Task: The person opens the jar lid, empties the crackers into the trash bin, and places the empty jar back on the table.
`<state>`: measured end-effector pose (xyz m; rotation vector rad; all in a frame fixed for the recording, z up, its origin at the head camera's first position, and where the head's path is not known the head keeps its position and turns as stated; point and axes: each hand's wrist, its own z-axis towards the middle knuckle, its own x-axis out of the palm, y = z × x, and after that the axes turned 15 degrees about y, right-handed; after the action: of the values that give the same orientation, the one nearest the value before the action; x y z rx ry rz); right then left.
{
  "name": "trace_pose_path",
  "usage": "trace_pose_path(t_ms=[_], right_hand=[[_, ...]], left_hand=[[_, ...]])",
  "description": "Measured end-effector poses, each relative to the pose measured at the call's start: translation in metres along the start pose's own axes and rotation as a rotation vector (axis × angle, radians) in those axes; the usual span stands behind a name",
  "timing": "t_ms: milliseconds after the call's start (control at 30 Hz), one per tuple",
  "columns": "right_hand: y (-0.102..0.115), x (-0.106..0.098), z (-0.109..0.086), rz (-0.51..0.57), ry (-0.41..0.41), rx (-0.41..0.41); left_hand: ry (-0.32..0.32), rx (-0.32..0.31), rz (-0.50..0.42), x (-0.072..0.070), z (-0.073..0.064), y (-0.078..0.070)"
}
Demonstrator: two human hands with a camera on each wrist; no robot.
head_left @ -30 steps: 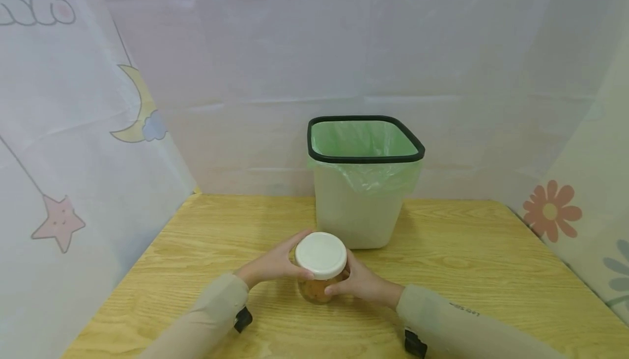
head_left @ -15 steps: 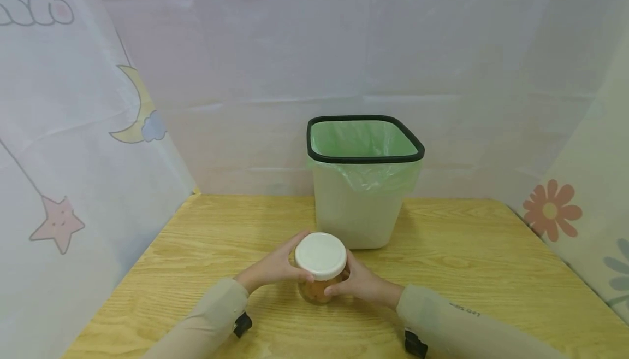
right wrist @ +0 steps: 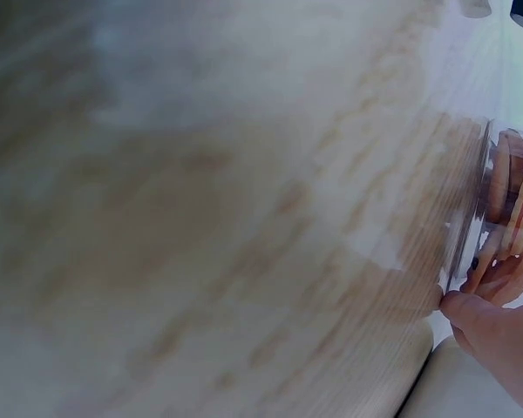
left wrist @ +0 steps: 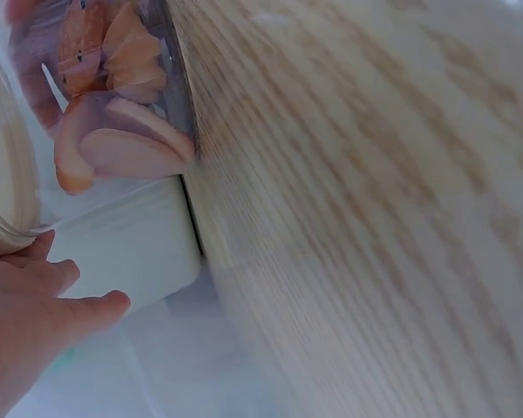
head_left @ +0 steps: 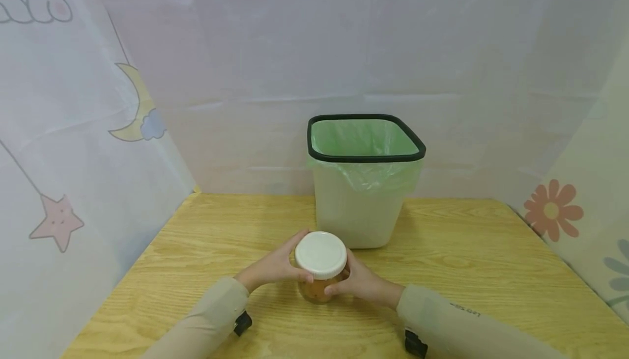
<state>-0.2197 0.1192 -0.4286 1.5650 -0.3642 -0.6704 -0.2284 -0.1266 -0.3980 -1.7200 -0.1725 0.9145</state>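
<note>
A clear jar (head_left: 313, 290) with a round white lid (head_left: 321, 254) stands on the wooden table in the head view. My left hand (head_left: 277, 265) grips the lid, its thumb along the near rim. Lower down, my right hand (head_left: 366, 283) holds the glass body from the right side. Through the wall, the left wrist view shows thin orange-brown pieces (left wrist: 126, 148) inside, their kind unclear. The lid's ridged edge (left wrist: 17, 174) sits by the left fingers there. In the right wrist view, the right thumb (right wrist: 471, 313) presses the jar low down near its base.
Just behind the jar stands a white trash bin (head_left: 361, 206) with a black rim (head_left: 368, 159) and a green bag liner (head_left: 363, 137). The wooden table (head_left: 236, 217) ends at printed cloth walls (head_left: 245, 75) on the back and sides.
</note>
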Motion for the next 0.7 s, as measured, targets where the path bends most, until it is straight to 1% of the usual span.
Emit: trace_pose_path(t_ms=[400, 600, 700], right_hand=[[-0.0009, -0.0005, 0.0015, 0.001, 0.000, 0.003], [-0.0010, -0.0007, 0.0012, 0.024, -0.005, 0.027], [-0.0017, -0.0011, 0.0010, 0.029, 0.004, 0.023]], left_hand=[[-0.057, -0.020, -0.025, 0.0045, 0.0005, 0.0004], [-0.096, -0.015, -0.024, 0.0069, 0.0009, -0.0004], [-0.106, -0.008, -0.032, 0.0080, 0.0009, -0.0005]])
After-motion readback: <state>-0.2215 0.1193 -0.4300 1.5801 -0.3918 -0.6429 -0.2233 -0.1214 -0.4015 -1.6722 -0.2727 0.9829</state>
